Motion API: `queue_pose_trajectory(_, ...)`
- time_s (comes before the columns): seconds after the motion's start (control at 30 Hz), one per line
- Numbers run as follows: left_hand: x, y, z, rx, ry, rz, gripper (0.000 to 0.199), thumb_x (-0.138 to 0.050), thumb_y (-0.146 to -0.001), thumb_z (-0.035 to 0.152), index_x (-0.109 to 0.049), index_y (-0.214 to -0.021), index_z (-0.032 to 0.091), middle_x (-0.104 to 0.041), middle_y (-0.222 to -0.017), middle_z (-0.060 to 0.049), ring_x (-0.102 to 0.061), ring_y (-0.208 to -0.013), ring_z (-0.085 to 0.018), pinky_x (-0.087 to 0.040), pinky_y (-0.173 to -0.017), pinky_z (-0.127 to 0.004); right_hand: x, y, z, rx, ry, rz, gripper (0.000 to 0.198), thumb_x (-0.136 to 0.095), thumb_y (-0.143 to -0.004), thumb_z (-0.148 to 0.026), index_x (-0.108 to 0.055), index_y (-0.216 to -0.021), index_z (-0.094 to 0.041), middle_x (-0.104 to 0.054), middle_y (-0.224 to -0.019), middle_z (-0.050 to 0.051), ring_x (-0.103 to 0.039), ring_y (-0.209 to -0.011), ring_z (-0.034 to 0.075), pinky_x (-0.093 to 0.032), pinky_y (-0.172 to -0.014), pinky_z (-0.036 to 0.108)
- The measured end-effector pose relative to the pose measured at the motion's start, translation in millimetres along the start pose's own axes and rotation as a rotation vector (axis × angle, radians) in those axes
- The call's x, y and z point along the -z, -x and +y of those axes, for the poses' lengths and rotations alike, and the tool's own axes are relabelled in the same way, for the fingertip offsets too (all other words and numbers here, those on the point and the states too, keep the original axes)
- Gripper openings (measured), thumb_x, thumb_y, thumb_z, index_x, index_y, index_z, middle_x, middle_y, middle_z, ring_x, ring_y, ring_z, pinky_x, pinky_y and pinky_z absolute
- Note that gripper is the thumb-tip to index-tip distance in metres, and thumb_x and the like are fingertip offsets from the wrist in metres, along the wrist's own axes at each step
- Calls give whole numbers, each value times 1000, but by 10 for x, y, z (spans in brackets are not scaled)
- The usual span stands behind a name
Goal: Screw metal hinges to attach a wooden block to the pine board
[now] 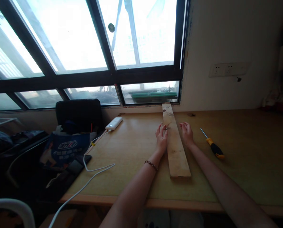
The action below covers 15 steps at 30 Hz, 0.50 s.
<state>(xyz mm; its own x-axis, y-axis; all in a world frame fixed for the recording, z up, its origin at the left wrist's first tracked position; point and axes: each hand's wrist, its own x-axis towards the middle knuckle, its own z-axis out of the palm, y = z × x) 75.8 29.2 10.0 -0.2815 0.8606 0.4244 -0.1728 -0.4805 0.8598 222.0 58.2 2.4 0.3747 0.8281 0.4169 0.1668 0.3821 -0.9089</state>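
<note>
A long wooden board (178, 155) lies lengthwise on the table, its far end by the window sill. At the board's left edge is my left hand (161, 137), its fingers bent together around something small near the fingertips that I cannot make out. My right hand (186, 133) hovers just right of the board, fingers loosely curled and apart, with nothing visible in them. Farther right rests a screwdriver (214, 147) with a yellow and black handle, its metal shaft pointing away from me.
A white power bank (114, 123) sits on the table (136, 152) at the left, its white cable (94, 180) running over the front edge. Beyond the left edge stand a dark chair (78, 110) and a blue bag (63, 148). A wall socket (229, 69) is at the right.
</note>
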Motion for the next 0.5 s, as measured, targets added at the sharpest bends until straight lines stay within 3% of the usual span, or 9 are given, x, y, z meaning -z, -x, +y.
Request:
queue_pose_trajectory(0.13, 21, 54, 33, -126, -379, -66, 30, -57, -79, 25, -60, -109, 28, -38, -136, -3, -28, -130, -20, -12, -110, -37, -10, -16, 45, -3, -25, 54, 47, -40, -82, -55, -47, -108, -17, -62, -111, 14, -58, -101, 22, -41, -91, 39)
queue_pose_trajectory(0.23, 46, 56, 1, -162, -527, -90, 42, -51, -83, 32, -47, -125, 29, -31, -141, -4, -24, -132, -19, -14, -110, -37, -4, 22, -20, 33, 23, 57, 46, -39, -83, -54, -49, -109, -17, -61, -113, 15, -57, -103, 22, -40, -91, 39)
queue_pose_trajectory(0.4, 58, 17, -116, -120, -410, -70, 54, -47, -85, 35, -32, -135, 23, -44, -132, -8, -35, -126, -19, -21, -107, -36, 9, 81, -129, 151, 148, -61, 45, -33, -86, -52, -52, -108, -18, -62, -111, 12, -53, -106, 21, -37, -93, 38)
queue_pose_trajectory(0.5, 55, 5, -167, -48, -304, -83, 55, -47, -85, 37, -31, -135, 21, -52, -124, -8, -40, -123, -19, -23, -106, -36, 7, 70, -112, 182, 273, -146, 49, -31, -86, -55, -57, -104, -18, -64, -106, 12, -52, -104, 23, -36, -93, 40)
